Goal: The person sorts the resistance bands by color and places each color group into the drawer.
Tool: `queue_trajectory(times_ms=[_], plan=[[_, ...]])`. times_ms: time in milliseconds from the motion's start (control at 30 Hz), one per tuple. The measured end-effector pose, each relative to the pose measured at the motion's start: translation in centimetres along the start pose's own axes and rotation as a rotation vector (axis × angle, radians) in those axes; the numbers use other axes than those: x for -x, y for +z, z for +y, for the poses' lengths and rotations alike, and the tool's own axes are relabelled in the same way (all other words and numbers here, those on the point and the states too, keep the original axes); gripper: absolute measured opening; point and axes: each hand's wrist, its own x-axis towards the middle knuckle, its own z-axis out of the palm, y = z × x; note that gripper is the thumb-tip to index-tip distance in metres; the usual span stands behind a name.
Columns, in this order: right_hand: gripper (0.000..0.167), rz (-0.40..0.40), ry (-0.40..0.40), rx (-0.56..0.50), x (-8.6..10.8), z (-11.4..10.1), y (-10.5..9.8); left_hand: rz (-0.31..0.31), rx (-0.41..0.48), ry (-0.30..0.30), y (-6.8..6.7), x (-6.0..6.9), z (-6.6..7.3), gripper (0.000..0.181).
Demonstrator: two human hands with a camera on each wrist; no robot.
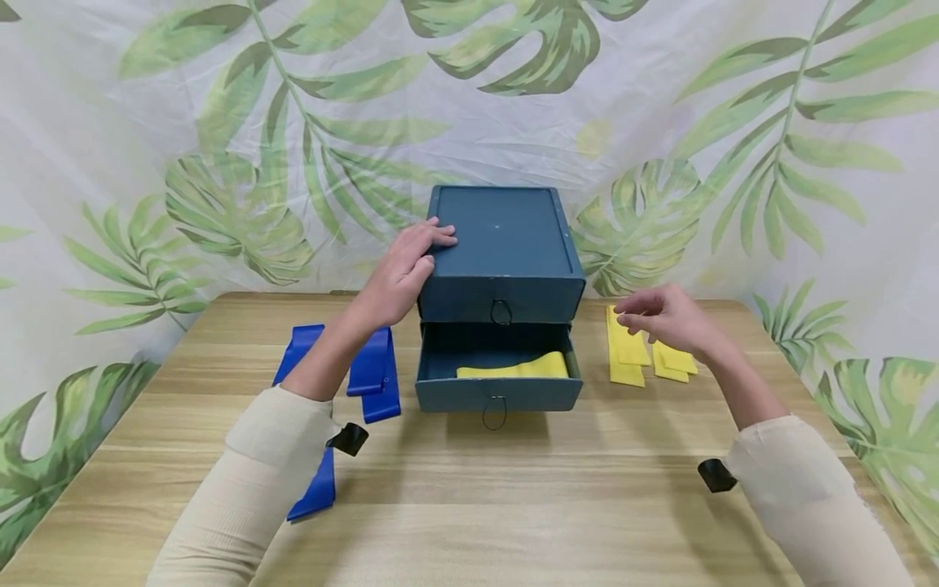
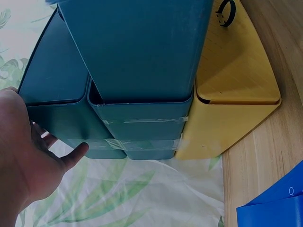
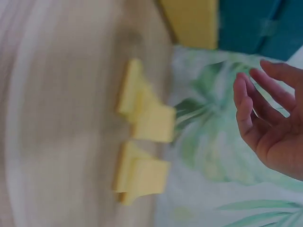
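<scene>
Cabinet [image 1: 501, 287] best steadied at nine o'clock with left hand [image 1: 403, 273], thumb apart; yellow bands [image 1: 631, 350] at four best pinched singly with right hand [image 1: 669, 319], fingers loosely bent, empty.

The chest [image 1: 506, 224] stands toward the back of the table [image 1: 528, 505], before a hanging cloth [image 1: 513, 130]. In its drawer [image 1: 447, 397] lies one strip [image 1: 517, 369]. Left-hand strips [image 1: 374, 383] lie beyond and beneath the left forearm [image 1: 321, 363]; two right-hand piles [image 1: 627, 350] lie near the right hand [image 1: 676, 322].
</scene>
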Motion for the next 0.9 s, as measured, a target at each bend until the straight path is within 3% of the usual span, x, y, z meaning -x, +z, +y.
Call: queue_trajectory(times_ms=[400, 533, 633, 900], plan=[[0.038, 0.095, -0.028, 0.164, -4.7, 6.6, 2.6, 0.005, -0.008, 0.003, 0.0, 0.1, 0.0, 0.045], [0.046, 0.119, 0.02, 0.221, -5.9, 8.3, 3.0, 0.009, -0.006, 0.003, 0.1, 0.1, 0.1, 0.045], [0.052, 0.112, 0.053, 0.248, -6.5, 8.7, 3.2, 0.01, -0.005, 0.006, 0.1, 0.1, 0.1, 0.045], [0.048, 0.081, 0.147, 0.331, -7.1, 7.8, 3.3, 0.012, 0.0, 0.004, 0.1, 0.1, -0.1, 0.044]])
